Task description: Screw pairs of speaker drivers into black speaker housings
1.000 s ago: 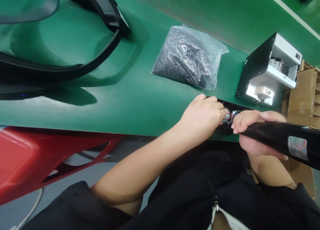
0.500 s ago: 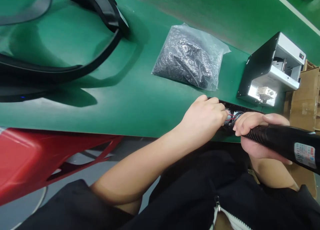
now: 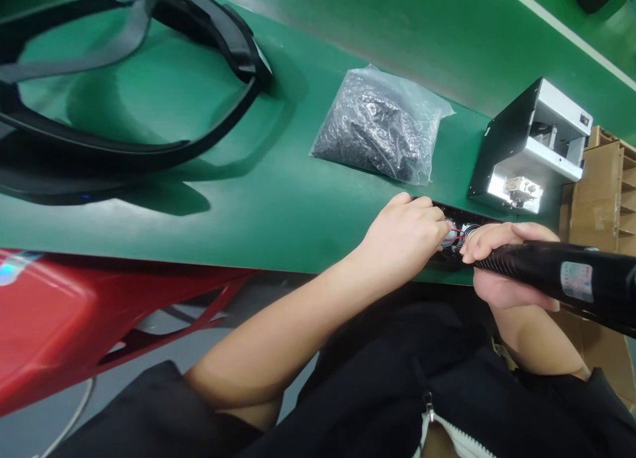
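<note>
My left hand (image 3: 405, 236) is closed at the left end of a long black housing (image 3: 477, 218) on the green table. Its fingertips are against a silver round part (image 3: 451, 236) in the housing, though the exact grip is hidden under the hand. Thin red wires run from this part toward a ringed metal part. My right hand (image 3: 494, 246) is wrapped round the ribbed front end of a black electric screwdriver (image 3: 541, 269) with a pale label. The screwdriver's nose is down over the housing; its tip is hidden behind the fingers.
A clear plastic bag of dark pieces (image 3: 377, 126) lies behind the housing. At the back right stands a black and silver machine (image 3: 529, 146), beside cardboard boxes (image 3: 596, 193). A black headset-like band (image 3: 199, 143) lies at left; a red stool (image 3: 64, 319) stands below the table edge.
The whole view has shifted slightly, bringing more of the black band in at left. Both hands keep their places at the housing, and the screwdriver leans a little differently.
</note>
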`<state>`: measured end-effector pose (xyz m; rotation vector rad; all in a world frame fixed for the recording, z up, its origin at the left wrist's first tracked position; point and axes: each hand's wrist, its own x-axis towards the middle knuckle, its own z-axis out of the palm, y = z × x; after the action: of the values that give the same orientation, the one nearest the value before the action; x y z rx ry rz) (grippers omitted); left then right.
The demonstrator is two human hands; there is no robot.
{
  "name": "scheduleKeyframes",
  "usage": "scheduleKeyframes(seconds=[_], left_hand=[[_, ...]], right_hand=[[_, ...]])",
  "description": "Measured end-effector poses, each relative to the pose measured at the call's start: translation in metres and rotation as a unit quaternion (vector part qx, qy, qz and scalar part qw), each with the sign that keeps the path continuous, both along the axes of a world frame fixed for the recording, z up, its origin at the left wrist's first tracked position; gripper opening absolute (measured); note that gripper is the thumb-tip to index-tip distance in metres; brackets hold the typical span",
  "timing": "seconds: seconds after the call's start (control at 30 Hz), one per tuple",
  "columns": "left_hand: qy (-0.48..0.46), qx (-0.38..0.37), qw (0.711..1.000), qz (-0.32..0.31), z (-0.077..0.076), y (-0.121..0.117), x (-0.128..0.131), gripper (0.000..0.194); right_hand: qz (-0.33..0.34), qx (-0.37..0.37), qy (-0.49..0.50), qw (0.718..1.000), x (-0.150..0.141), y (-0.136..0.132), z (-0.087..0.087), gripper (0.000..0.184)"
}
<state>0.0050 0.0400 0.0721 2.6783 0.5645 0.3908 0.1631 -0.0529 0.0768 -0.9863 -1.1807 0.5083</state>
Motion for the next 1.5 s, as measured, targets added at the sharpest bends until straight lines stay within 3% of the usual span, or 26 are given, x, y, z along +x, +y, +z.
scheduleKeyframes(seconds=[0.07,0.17,0.27,0.37,0.5,0.63,0.77,0.97,1.13,1.33,1.5], left_hand=[[0.006,0.000,1.000,-0.002,0.001,0.001,-0.001,0.014],[0.009,0.001,1.000,-0.012,0.001,0.004,-0.004,0.019],[0.011,0.005,1.000,-0.022,0.000,0.008,-0.007,0.020],[0.007,0.010,1.000,-0.025,-0.001,0.008,-0.005,0.023],[0.001,0.010,0.999,-0.044,0.001,0.004,0.005,0.020],[0.010,0.015,0.998,-0.065,0.004,0.001,0.023,0.018],[0.010,0.014,0.997,-0.073,0.005,0.000,0.036,0.017],[-0.140,-0.005,0.988,-0.058,0.000,-0.005,0.021,0.016],[-0.165,0.010,0.984,-0.060,-0.008,-0.023,0.007,0.013],[-0.186,0.056,0.980,-0.030,-0.023,-0.038,0.009,0.009],[-0.225,0.068,0.972,-0.014,-0.030,-0.042,0.009,0.010]], right_hand=[[-0.022,0.065,0.011,0.998,-0.003,0.005,0.008,0.075],[-0.040,0.017,0.026,0.999,0.009,0.001,0.043,0.056],[-0.134,0.061,0.004,0.989,0.043,-0.005,0.085,0.046],[-0.197,0.122,-0.028,0.972,0.084,0.003,0.107,0.054],[-0.202,0.133,-0.019,0.970,0.110,0.034,0.098,0.061],[-0.192,0.125,0.013,0.973,0.103,0.061,0.079,0.051],[-0.131,0.095,0.010,0.987,0.097,0.070,0.066,0.060],[-0.106,0.103,-0.019,0.989,0.098,0.071,0.057,0.055],[-0.117,0.089,-0.014,0.989,0.096,0.071,0.057,0.062],[-0.136,0.071,0.008,0.988,0.093,0.065,0.060,0.057],[-0.113,0.044,0.019,0.992,0.075,0.045,0.081,0.053]])
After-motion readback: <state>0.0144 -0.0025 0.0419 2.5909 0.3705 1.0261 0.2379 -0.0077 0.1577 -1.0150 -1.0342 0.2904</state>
